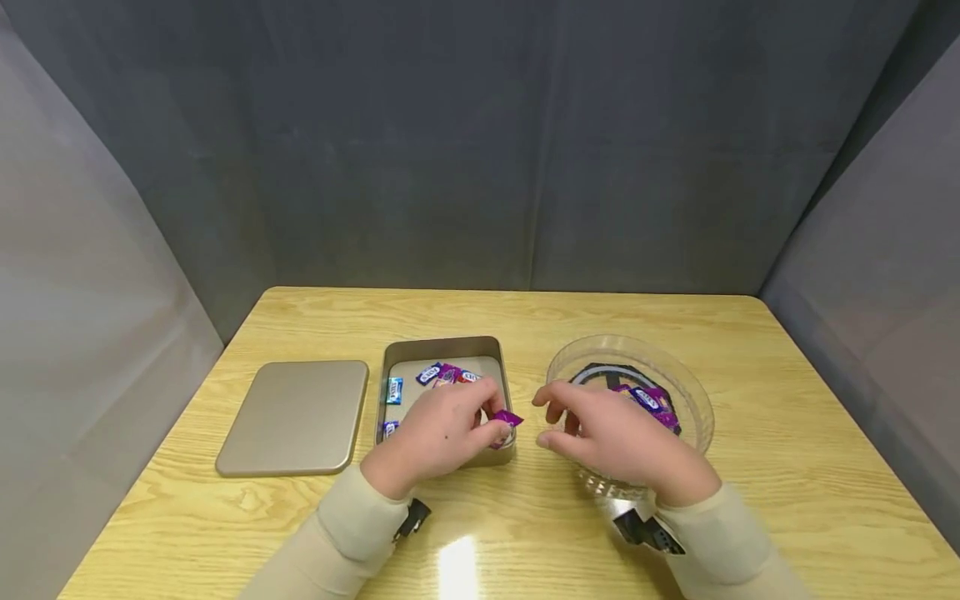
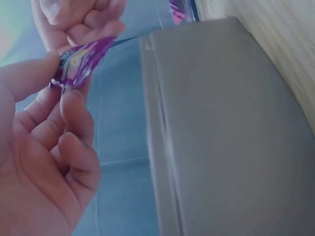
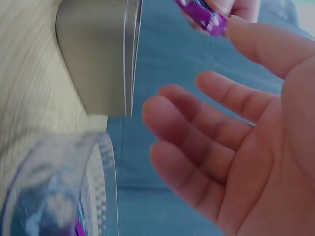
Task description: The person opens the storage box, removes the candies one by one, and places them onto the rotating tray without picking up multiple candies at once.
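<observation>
My left hand [image 1: 444,423] pinches a purple-wrapped candy [image 1: 509,417] between thumb and fingers over the right side of an open metal tin [image 1: 491,348]. In the left wrist view the candy [image 2: 84,63] shows a shiny wrapper with a pointed end. Several wrapped candies lie inside the tin, among them a light blue one [image 1: 394,390] by its left wall. My right hand [image 1: 611,429] hovers above the left part of a clear plastic bowl [image 1: 697,392], its fingers loosely bent and holding nothing. Purple candies [image 1: 654,402] lie in that bowl, partly covered by the hand.
A square metal lid [image 1: 292,418] lies flat on the wooden table [image 1: 465,312], left of the tin. A dark curtain [image 1: 420,167] hangs behind the table, with pale grey cloth at both sides.
</observation>
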The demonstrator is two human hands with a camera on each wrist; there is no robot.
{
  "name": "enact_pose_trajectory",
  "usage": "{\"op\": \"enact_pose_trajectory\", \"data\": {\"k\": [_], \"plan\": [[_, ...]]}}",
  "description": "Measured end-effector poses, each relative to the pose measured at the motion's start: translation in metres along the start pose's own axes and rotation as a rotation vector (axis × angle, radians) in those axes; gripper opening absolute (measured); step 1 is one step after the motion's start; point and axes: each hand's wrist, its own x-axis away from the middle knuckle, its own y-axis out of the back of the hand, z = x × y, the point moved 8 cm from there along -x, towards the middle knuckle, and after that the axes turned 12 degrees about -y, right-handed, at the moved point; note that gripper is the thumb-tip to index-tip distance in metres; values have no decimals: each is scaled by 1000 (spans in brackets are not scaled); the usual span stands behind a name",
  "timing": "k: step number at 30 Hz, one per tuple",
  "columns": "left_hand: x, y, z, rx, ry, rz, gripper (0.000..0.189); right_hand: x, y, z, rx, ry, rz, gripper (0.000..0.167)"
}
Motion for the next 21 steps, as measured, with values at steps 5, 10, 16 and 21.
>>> {"op": "enact_pose_trajectory", "data": {"k": [5, 10, 16, 21], "plan": [[3, 0, -11, 65, -33, -46, 16, 3, 0, 13, -48, 51, -18, 31], [3, 1, -23, 130, -109, -94, 15, 5, -5, 20, -73, 73, -12, 23], [2, 0, -30, 129, -187, -126, 17, 5, -3, 27, -59, 104, -50, 18], [2, -2, -29, 163, -157, -101, 15, 6, 1, 28, -64, 92, -51, 16]]}}
